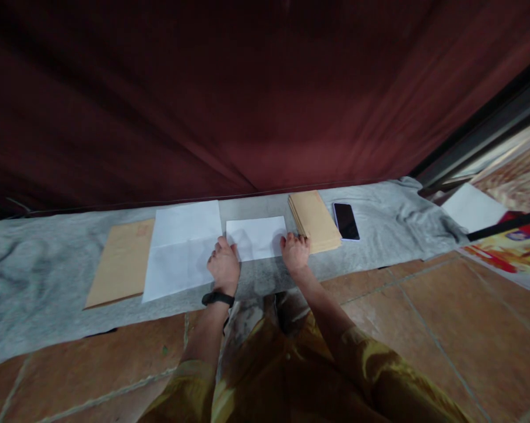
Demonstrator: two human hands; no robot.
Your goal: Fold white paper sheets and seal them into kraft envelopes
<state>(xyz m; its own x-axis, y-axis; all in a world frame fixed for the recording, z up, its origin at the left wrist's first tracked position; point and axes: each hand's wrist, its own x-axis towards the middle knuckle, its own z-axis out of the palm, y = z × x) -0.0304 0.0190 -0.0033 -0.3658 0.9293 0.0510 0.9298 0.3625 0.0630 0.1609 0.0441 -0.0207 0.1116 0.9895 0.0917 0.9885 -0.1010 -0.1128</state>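
A folded white sheet of paper lies flat on the grey cloth between my hands. At its left edge is my left hand, fingers curled and thumb against the paper. My right hand is closed at the lower right corner of that paper, its fingers bent close to a stack of brown envelopes. Left of my left hand, a larger creased white sheet lies spread out, overlapping more brown envelopes. The undersides of my fingers are hidden.
A phone lies right of the envelope stack. The grey cloth covers a long narrow surface. Behind it hangs a dark red curtain. A dark metal bar and a colourful printed sheet are at the right, above floor tiles.
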